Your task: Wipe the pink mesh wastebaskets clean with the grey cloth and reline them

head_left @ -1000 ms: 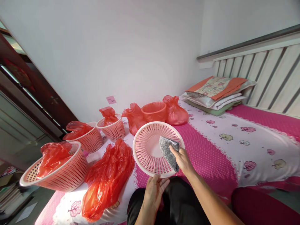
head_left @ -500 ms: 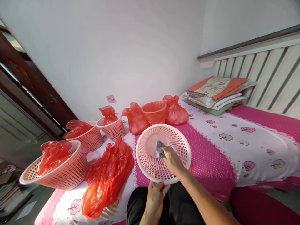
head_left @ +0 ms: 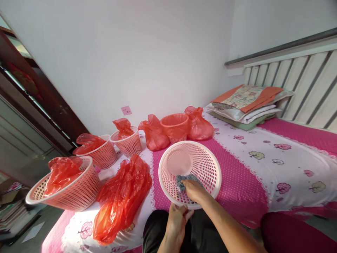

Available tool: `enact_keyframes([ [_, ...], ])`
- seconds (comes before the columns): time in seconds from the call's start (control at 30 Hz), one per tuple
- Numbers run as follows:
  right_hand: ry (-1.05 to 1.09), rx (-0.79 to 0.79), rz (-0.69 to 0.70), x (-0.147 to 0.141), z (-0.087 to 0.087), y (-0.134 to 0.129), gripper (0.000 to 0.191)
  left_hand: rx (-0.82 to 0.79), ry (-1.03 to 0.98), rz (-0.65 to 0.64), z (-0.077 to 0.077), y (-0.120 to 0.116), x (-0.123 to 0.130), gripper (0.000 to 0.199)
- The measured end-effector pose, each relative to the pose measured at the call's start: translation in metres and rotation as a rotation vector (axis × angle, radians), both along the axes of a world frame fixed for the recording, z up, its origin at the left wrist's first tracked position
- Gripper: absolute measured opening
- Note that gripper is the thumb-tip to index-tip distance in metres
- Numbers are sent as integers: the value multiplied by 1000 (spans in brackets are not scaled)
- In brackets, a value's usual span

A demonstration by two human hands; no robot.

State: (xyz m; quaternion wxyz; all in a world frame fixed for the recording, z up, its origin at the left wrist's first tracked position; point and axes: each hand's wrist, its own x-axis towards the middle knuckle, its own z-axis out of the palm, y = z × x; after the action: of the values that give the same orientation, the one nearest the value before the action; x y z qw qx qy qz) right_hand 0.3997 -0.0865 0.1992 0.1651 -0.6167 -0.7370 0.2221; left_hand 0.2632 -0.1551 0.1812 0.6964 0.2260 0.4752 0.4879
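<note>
A round pink plastic basket (head_left: 181, 162) with a lattice wall is tilted toward me above my lap, its opening facing me. My left hand (head_left: 177, 221) grips its near rim from below, thumb and fingers closed on the edge. Inside the basket, my right hand (head_left: 194, 191) is closed on a grey cloth (head_left: 181, 182), which lies against the lower inner wall. Left of the basket, a crumpled heap of red plastic bags (head_left: 123, 200) rests on the bed. The fingertips of my right hand are partly hidden in the cloth.
Three pink baskets (head_left: 76, 193) holding red bags line the left side. Against the wall, red bags (head_left: 155, 135) flank another basket (head_left: 175, 126) covered in red plastic. Folded bedding (head_left: 244, 105) lies at the right beside a white slatted headboard (head_left: 297, 88).
My right hand and the cloth have moved down inside the basket, toward the near rim. The basket has shifted slightly right, with my left hand still on its rim.
</note>
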Motion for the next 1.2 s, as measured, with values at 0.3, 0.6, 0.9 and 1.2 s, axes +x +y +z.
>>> enact_keyframes([
  [0.3,-134,-24,46,-6,35,-27,42,15,-9,-23,8,2,1,36],
  [0.6,-1,-67,78,-3,50,-26,18,25,-56,-111,23,1,4,31],
  [0.9,448,-148,24,-4,45,-23,14,53,-100,-96,26,3,5,32],
  [1.2,1086,227,-210,39,67,-14,56,-14,-72,-2,20,7,1,16],
])
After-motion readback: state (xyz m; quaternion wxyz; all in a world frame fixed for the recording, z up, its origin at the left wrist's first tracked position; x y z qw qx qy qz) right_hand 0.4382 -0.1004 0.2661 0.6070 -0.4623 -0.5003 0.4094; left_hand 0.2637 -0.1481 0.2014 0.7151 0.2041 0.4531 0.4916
